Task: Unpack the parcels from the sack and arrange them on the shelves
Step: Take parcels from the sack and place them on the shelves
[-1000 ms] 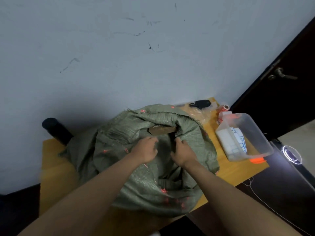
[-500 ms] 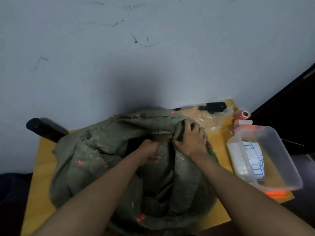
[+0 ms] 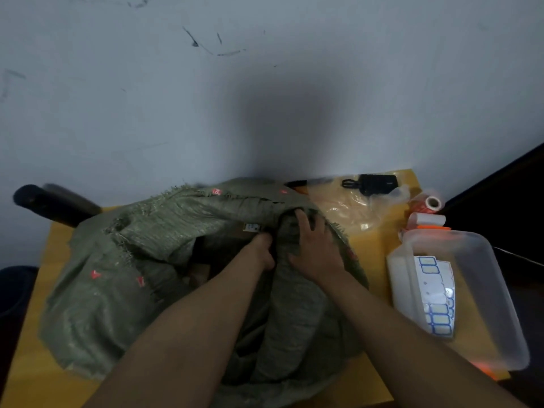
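Head view showed a yellow wooden counter [image 3: 374, 251] carrying a large olive-green woven plastic sack [image 3: 123, 290], slumped and open at its mouth, with both hands at the opening. No shelves were in view.

Risks, in descending order of object size:
- Sack: it overhung the near edge of the counter; a hard pull on a parcel could have dragged the whole sack off.
- Clear plastic storage bin [image 3: 477, 293], holding sheets of blue-bordered labels: it stood just beside the sack on the right; a swinging elbow or shifting fabric could have pushed it off the edge.
- Brown cardboard parcel [image 3: 250, 229], with a small white label, lay just inside the mouth, mostly hidden; frayed weave could have snagged a corner and stalled extraction.

Grip state:
- Right hand [image 3: 315, 248]: fingers curled over the gathered rim of the sack, clamped on the fabric and holding the mouth open.
- Left hand [image 3: 262, 248]: reached into the mouth toward the parcel; fingers appeared curled, but whether they held parcel or fabric could not be determined.
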